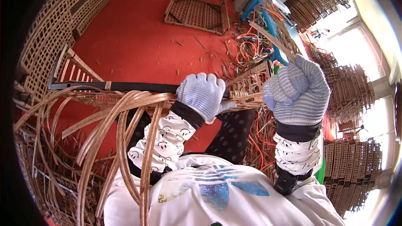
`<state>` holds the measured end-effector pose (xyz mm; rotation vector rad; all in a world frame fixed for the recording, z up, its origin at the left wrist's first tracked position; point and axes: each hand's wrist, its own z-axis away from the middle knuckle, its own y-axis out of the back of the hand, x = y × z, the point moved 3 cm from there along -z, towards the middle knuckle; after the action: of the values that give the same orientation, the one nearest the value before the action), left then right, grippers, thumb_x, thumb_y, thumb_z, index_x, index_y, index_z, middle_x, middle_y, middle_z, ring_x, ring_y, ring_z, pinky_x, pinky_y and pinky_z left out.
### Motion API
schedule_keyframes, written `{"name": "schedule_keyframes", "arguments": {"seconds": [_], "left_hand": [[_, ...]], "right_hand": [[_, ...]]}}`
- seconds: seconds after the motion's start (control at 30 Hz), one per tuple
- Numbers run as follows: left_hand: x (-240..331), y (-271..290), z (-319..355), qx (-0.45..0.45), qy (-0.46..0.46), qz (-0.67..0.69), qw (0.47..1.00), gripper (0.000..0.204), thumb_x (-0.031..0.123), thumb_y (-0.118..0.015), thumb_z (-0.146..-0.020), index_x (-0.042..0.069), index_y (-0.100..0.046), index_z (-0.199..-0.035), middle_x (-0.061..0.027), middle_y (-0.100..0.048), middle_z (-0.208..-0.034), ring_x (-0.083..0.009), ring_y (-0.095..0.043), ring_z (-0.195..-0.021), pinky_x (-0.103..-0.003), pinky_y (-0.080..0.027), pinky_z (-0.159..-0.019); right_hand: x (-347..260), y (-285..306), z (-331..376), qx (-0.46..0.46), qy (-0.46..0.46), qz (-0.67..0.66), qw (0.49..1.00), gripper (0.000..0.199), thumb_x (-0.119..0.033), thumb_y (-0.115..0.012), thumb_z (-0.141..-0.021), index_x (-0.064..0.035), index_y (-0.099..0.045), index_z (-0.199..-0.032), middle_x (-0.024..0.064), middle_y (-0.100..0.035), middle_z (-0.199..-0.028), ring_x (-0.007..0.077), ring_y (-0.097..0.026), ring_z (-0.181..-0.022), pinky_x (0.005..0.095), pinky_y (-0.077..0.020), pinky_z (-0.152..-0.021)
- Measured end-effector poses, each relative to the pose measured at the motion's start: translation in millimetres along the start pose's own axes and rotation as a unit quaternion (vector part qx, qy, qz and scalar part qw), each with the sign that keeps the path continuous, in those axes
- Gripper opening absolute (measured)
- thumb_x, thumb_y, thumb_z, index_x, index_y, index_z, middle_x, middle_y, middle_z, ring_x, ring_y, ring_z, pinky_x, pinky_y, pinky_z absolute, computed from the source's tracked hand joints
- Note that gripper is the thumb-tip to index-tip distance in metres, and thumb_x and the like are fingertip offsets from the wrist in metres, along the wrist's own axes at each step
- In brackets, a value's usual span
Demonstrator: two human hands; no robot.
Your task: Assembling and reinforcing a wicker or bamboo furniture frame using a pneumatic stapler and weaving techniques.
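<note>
Across my lap lies a woven rattan basket frame with a black rail [142,87] along its top edge. My left hand [201,95], in a grey-blue striped knit glove, is closed over that rail, its fingers wrapped across the top. Raised to the right, my right hand [298,92] wears a matching glove and is closed on a flat rattan strip [272,39] that sticks out up and to the left. Several long loose strips [147,163] hang from the rail left of my left hand and droop over my left forearm. The strip's lower end is hidden in my right fist.
A woven rattan panel [197,11] lies on the red floor [138,29] ahead. Lattice pieces [46,29] stand at the left, and stacked woven pieces [351,92] line the right. Beyond my right hand are a blue table [271,27], orange cord [247,52] and strip scraps.
</note>
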<state>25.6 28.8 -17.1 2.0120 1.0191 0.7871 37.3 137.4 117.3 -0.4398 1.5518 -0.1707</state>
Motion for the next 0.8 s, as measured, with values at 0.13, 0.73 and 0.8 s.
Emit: {"name": "schedule_keyframes", "arguments": {"seconds": [0.13, 0.73, 0.8], "left_hand": [[3, 4, 8, 0.032, -0.018, -0.003, 0.999, 0.047, 0.058, -0.06, -0.063, 0.012, -0.05, -0.065, -0.0045, -0.05, -0.064, -0.0199, -0.051, -0.058, -0.035, -0.038, -0.05], [-3, 8, -22, -0.207, -0.001, 0.236, 0.949, 0.031, 0.015, -0.06, -0.07, 0.01, -0.059, -0.101, -0.0128, -0.057, -0.091, -0.0303, -0.058, -0.079, -0.038, -0.049, -0.069], [-5, 2, -27, -0.216, -0.003, 0.242, 0.946, 0.031, 0.015, -0.061, -0.069, 0.008, -0.06, -0.1, -0.0141, -0.056, -0.092, -0.0309, -0.057, -0.081, -0.036, -0.048, -0.072]], "right_hand": [[8, -9, -22, 0.03, -0.011, 0.025, 0.999, 0.038, -0.021, -0.039, -0.086, -0.0144, -0.031, -0.049, -0.0002, -0.027, -0.039, 0.0154, -0.026, -0.029, 0.0309, -0.0269, -0.032], [119, 75, -151, -0.068, 0.103, 0.693, 0.71, 0.032, -0.032, -0.049, -0.081, -0.0001, -0.054, -0.082, 0.0208, -0.057, -0.064, 0.0372, -0.059, -0.064, 0.0453, -0.0478, -0.058], [93, 88, -116, -0.02, 0.151, 0.711, 0.686, 0.041, -0.035, -0.05, -0.08, -0.001, -0.051, -0.103, 0.0216, -0.059, -0.086, 0.0378, -0.057, -0.083, 0.0453, -0.0448, -0.072]]}}
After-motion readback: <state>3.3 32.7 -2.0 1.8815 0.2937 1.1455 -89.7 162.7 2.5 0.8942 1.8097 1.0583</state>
